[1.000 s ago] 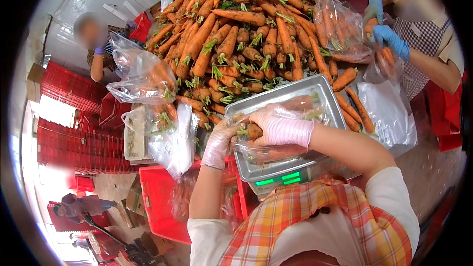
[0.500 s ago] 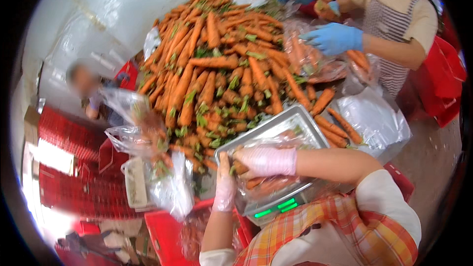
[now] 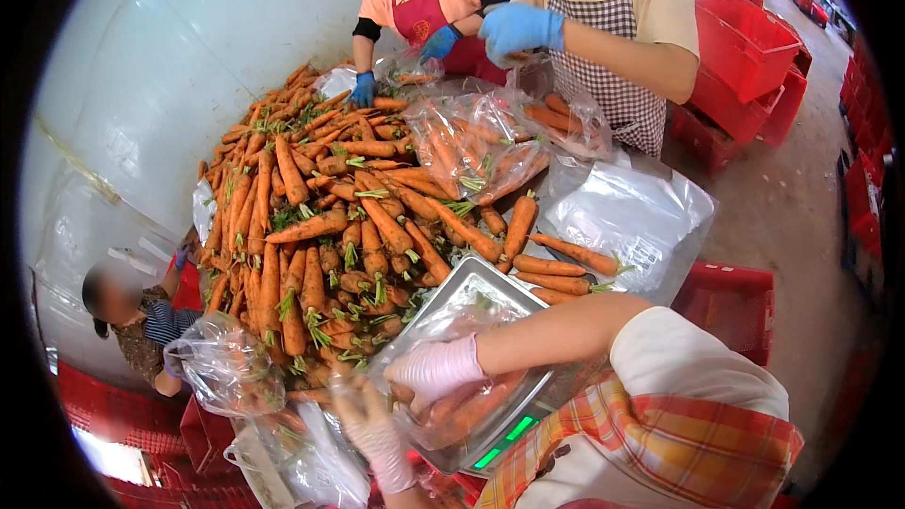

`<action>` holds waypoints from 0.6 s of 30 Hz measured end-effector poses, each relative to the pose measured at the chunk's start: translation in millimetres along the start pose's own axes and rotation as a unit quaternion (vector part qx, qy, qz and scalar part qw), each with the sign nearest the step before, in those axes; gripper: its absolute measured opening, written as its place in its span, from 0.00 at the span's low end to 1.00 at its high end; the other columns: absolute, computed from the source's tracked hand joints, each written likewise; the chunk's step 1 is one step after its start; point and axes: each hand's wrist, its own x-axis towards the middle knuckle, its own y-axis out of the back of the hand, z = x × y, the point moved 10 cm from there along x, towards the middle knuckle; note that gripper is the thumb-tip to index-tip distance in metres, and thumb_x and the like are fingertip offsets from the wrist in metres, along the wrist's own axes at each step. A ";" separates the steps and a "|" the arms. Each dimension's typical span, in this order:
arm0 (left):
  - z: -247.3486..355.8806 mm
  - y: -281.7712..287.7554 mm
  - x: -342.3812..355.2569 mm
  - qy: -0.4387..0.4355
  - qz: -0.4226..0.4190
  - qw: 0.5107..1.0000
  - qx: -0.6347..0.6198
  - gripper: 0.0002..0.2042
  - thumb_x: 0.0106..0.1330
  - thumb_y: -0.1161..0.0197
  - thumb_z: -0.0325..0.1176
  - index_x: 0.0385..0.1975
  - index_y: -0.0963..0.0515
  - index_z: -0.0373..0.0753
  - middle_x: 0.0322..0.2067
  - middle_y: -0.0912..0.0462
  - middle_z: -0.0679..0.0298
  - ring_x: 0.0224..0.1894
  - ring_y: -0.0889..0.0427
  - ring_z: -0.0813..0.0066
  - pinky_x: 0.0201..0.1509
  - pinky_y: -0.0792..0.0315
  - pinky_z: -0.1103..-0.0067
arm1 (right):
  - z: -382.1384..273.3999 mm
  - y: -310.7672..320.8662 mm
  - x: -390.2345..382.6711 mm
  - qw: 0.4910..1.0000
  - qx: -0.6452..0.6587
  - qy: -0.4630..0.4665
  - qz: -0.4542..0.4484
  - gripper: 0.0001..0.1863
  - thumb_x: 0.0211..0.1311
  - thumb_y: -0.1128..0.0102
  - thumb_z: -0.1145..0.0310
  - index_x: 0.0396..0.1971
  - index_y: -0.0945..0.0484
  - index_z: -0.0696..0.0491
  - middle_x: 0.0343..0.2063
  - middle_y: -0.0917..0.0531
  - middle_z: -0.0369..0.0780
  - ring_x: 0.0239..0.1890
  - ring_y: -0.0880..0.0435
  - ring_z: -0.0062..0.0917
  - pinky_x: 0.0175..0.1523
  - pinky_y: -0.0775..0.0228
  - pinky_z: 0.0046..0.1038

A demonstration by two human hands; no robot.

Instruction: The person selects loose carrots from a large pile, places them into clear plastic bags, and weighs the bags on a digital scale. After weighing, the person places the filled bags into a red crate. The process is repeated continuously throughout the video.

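Observation:
A clear plastic bag of carrots [image 3: 471, 410] lies on the metal pan of a weighing scale [image 3: 471, 278] with a green lit display. My right hand [image 3: 438, 368], in a pale pink glove, is closed at the bag's mouth, and carrot ends show just below its fingers. Exactly what its fingertips pinch is partly hidden. Left of the scale, my left hand [image 3: 375, 429], in a similar glove, has its fingers stretched out and slightly blurred, with nothing seen in them. Beyond both hands rises a large heap of carrots [image 3: 320, 226] with short green tops.
Flat plastic bags [image 3: 622, 212] lie right of the scale beside loose carrots [image 3: 556, 269]. Two people in blue gloves [image 3: 523, 28] work across the heap near filled bags [image 3: 476, 146]. Another person [image 3: 141, 320] stands at left, near a bag [image 3: 226, 363]. Red crates [image 3: 745, 57] stand at right.
My left hand has come away from the bag and moved left, its fingers opening out. My right hand stays at the bag. The view has swung to the right.

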 end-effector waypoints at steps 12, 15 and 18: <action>63.0 3.2 -50.6 -0.002 -0.043 0.995 -0.086 0.31 0.59 0.46 0.17 0.66 0.41 0.32 0.67 0.39 0.57 0.62 0.33 0.69 0.68 0.41 0.73 | 97.7 47.1 -74.8 0.963 -0.155 -0.220 0.013 0.15 0.52 0.44 0.77 0.41 0.19 0.54 0.40 0.16 0.46 0.47 0.17 0.38 0.49 0.24 0.36; 57.3 2.3 -52.0 0.025 -0.078 0.993 -0.086 0.30 0.60 0.52 0.13 0.66 0.40 0.32 0.67 0.39 0.58 0.64 0.34 0.71 0.69 0.42 0.73 | 105.1 43.7 -69.8 0.936 -0.219 -0.275 -0.032 0.15 0.48 0.39 0.78 0.39 0.17 0.53 0.41 0.15 0.45 0.45 0.16 0.36 0.49 0.24 0.35; 52.9 0.3 -51.6 0.030 -0.094 0.992 -0.077 0.29 0.61 0.53 0.13 0.66 0.41 0.32 0.66 0.37 0.58 0.63 0.33 0.72 0.67 0.41 0.75 | 122.9 40.2 -54.4 0.912 -0.280 -0.293 -0.072 0.15 0.45 0.33 0.77 0.37 0.16 0.53 0.39 0.15 0.45 0.43 0.16 0.35 0.48 0.23 0.35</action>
